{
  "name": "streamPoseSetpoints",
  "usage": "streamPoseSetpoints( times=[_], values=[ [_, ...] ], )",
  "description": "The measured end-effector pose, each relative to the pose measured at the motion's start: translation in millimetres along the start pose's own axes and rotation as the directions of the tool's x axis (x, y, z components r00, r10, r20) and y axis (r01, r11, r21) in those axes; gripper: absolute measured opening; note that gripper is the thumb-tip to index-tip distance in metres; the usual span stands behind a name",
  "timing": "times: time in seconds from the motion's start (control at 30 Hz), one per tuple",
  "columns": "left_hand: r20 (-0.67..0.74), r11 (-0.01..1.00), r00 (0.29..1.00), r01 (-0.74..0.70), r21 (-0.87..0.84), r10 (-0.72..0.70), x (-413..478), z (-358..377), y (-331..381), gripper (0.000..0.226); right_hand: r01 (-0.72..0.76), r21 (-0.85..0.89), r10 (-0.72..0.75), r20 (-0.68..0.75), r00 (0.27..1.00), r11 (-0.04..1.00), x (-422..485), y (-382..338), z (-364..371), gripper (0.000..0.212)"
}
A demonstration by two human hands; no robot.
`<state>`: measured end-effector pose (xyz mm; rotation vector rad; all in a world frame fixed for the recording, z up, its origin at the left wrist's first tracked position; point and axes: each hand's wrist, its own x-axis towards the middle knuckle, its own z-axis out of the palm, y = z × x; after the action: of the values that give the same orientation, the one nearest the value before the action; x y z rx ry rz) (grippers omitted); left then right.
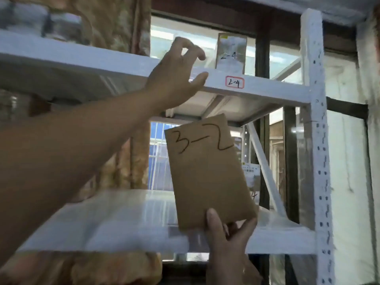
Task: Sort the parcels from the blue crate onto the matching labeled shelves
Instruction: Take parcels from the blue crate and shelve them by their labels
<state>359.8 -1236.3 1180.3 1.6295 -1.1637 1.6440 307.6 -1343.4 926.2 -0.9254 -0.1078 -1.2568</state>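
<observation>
My right hand (pixel 228 239) grips the bottom edge of a flat brown parcel (pixel 207 173) marked "3-2", held upright in front of the lower shelf (pixel 277 241). My left hand (pixel 176 77) is raised at the front edge of the upper shelf (pixel 267 89), fingers spread and holding nothing. A small box (pixel 230 51) marked "2-4" stands upright on that upper shelf, to the right of my left hand and apart from it. Below the box, a red-framed label (pixel 234 82) reading "2-4" is stuck on the shelf edge.
The white metal rack has a perforated upright post (pixel 317 140) on the right and a diagonal brace (pixel 265 167). Another parcel with a barcode label (pixel 251 173) stands on the lower shelf behind the brown parcel. Patterned curtains (pixel 115 25) and a window lie behind.
</observation>
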Motion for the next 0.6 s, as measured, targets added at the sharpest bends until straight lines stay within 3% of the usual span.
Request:
streamPoseSetpoints(
  times=[0.17, 0.33, 0.5, 0.6],
  values=[
    [0.245, 0.983, 0.962, 0.151, -0.104, -0.122, -51, -85, -41, 0.062, -0.131, 0.09, 0.12, 0.111, 0.987, 0.987, -60, 24, 60, 0.103],
    [0.482, 0.854, 0.796, 0.493, -0.164, -0.367, -98, -163, -85, 0.069, -0.262, 0.257, 0.225, 0.165, 0.96, 0.93, -115, 35, 111, 0.063],
    [0.547, 0.618, 0.692, 0.702, -0.354, -0.472, -154, -226, -114, 0.063, -0.472, 0.29, 0.407, 0.257, 0.877, 0.833, -167, 46, 142, 0.069],
    [0.536, 0.531, 0.656, 0.751, -0.393, -0.532, -190, -244, -127, 0.063, -0.554, 0.305, 0.478, 0.292, 0.828, 0.775, -195, 55, 155, 0.066]
  ],
)
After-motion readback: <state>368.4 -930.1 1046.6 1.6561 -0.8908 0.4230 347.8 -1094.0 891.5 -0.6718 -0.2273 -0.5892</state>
